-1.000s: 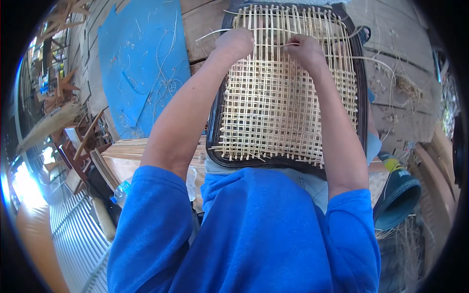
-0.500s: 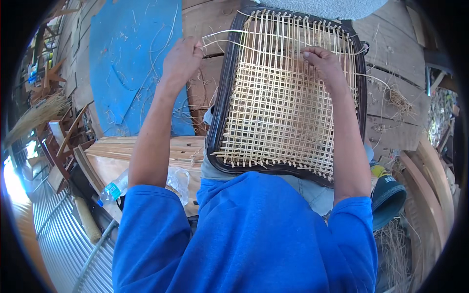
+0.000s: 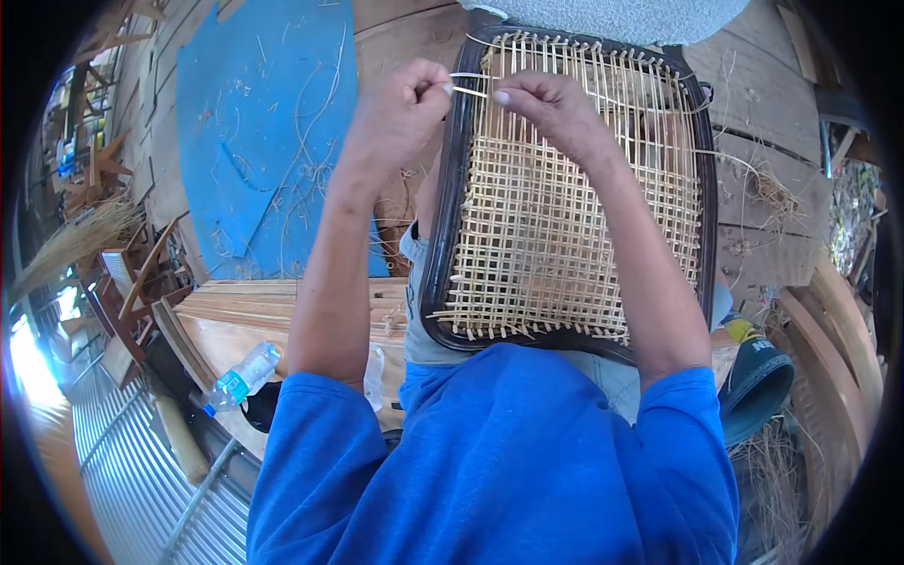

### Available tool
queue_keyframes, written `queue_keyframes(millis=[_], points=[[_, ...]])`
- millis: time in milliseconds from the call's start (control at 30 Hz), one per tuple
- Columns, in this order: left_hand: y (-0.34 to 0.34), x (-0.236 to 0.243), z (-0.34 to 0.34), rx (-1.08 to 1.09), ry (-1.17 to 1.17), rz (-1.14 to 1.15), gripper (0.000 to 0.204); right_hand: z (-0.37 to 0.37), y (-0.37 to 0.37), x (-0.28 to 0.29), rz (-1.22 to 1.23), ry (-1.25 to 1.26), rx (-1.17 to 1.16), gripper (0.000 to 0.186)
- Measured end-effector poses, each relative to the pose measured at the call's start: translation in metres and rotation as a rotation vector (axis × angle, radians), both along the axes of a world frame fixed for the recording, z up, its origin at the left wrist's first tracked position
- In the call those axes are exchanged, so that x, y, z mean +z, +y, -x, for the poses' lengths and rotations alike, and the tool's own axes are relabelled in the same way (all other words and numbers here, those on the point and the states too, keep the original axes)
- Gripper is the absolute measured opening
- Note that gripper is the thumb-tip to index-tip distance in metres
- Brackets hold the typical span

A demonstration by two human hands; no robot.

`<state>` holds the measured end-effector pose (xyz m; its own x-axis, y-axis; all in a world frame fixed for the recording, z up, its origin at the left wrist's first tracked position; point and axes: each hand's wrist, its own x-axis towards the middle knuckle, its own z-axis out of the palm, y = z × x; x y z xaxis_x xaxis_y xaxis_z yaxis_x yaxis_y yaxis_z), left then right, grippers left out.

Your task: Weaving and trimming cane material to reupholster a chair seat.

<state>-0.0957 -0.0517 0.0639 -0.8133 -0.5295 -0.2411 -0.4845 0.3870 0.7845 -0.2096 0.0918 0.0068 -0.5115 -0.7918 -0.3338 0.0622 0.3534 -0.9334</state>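
Note:
A dark wooden frame point(image 3: 441, 240) with woven cane mesh point(image 3: 556, 217) lies across my lap. The weave is dense in the near part; toward the far end mostly lengthwise strands show, with a few crosswise strips. Over the frame's far left edge, a pale cane strip point(image 3: 468, 91) stretches between my hands. My left hand point(image 3: 407, 104), just outside that edge, is closed on the strip. Inside the edge, above the mesh, my right hand point(image 3: 556, 111) pinches near the strip's other end with thumb and forefinger. Another thin strand runs just beyond it.
A blue sheet point(image 3: 254, 122) with loose cane strands covers the floorboards at left. Beside my left arm lie a plastic bottle point(image 3: 240, 379) and wooden strips point(image 3: 245, 303). A dark green boot-like thing point(image 3: 758, 381) and curved wood pieces point(image 3: 829, 348) are at right; grey textured material point(image 3: 612, 19) borders the far end.
My right hand has moved left across the mesh to the frame's left side. My left hand has shifted right, so the two are now close together at the cane strip.

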Motion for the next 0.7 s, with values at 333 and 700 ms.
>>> queue_keyframes(millis=[333,700], points=[[0.009,-0.084,0.022,-0.046,0.106,0.285,0.018,0.013,0.018,-0.048,-0.338,0.148,-0.126,0.021],[0.042,-0.093,0.018,-0.208,-0.097,0.606,0.031,-0.002,0.024,-0.043,-0.033,-0.073,-0.327,0.017]])
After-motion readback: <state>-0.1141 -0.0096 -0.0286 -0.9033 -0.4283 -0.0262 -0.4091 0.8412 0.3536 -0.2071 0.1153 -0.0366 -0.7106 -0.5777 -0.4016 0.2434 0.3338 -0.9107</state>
